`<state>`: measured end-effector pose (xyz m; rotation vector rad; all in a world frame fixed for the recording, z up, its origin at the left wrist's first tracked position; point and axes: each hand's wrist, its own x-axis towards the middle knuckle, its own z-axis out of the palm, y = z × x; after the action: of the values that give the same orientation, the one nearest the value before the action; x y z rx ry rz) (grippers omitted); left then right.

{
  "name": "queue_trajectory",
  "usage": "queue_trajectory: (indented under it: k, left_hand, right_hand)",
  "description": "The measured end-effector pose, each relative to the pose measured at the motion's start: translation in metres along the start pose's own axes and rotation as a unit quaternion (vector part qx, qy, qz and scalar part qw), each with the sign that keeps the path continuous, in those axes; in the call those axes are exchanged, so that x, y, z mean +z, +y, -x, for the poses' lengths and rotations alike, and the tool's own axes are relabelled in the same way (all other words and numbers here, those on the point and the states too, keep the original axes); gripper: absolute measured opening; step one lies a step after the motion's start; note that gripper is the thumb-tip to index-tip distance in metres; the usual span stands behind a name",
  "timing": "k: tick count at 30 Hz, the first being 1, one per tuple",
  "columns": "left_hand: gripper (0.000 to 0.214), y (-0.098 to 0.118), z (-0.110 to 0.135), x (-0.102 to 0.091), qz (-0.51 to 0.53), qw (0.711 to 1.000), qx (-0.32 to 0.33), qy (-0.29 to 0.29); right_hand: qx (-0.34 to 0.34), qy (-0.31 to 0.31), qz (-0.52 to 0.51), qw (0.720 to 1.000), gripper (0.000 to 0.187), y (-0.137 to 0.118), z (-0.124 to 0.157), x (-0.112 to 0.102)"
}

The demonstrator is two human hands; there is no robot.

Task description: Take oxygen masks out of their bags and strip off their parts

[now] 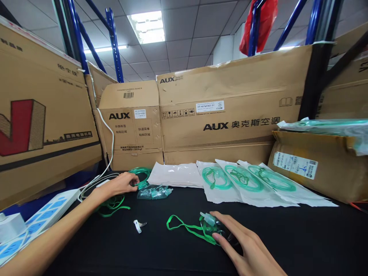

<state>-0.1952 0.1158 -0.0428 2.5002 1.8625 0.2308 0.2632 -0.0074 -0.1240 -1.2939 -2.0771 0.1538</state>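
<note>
Green-tinted clear plastic breathing mask (pixel 209 224) with a green elastic strap lies at lower centre of the frame on the black cloth-covered table (pixel 301 237); the right hand (pixel 244 245) is cupped over it from the lower right, thumb and fingers closed round its body. At centre left the left hand (pixel 123 184) grips a coil of green plastic tubing (pixel 142 173), just beside a second clear mask (pixel 153 191), with a small white bent clip (pixel 138 226) between the hands. Flat white sealed pouches of green tubing (pixel 244 184) fan out at centre right before brown cardboard boxes (pixel 230 96).
</note>
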Motion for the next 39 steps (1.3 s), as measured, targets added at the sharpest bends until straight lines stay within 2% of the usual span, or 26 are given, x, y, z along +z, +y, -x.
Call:
queue_trajectory:
  k: [5, 9, 12, 15, 18, 23, 32, 39]
  left_hand:
    - [0.023, -0.002, -0.003, 0.000, 0.055, 0.997, -0.036, 0.041]
    - [0.028, -0.007, 0.000, -0.017, 0.131, 0.983, -0.079, 0.101]
    - [0.030, -0.011, 0.001, -0.027, 0.172, 0.973, -0.099, 0.120]
    - [0.028, -0.011, 0.001, -0.028, 0.189, 0.971, -0.101, 0.109]
    - [0.025, -0.008, 0.002, -0.022, 0.187, 0.976, -0.087, 0.075]
    - [0.025, -0.007, 0.001, -0.012, 0.143, 0.987, -0.062, 0.029]
    - [0.025, -0.008, -0.004, -0.004, 0.053, 0.997, -0.055, 0.029]
    - [0.028, -0.016, -0.006, -0.018, 0.066, 0.987, -0.123, 0.078]
  right_hand:
    - [0.010, -0.004, -0.010, 1.000, 0.052, 0.004, 0.003, 0.002]
    - [0.011, -0.004, -0.006, 1.000, 0.051, 0.003, 0.002, 0.000]
    - [0.006, 0.005, -0.004, 1.000, 0.050, 0.002, 0.001, 0.000]
    - [0.004, 0.006, -0.005, 1.000, 0.052, 0.001, 0.000, 0.000]
    - [-0.002, 0.006, -0.006, 1.000, 0.052, 0.001, 0.001, 0.001]
    - [0.001, 0.013, -0.007, 1.000, 0.051, 0.000, 0.002, 0.000]
    - [0.004, 0.015, -0.021, 1.000, 0.048, -0.004, 0.001, -0.003]
    - [0.004, -0.002, -0.042, 0.999, 0.048, -0.001, 0.001, -0.001]
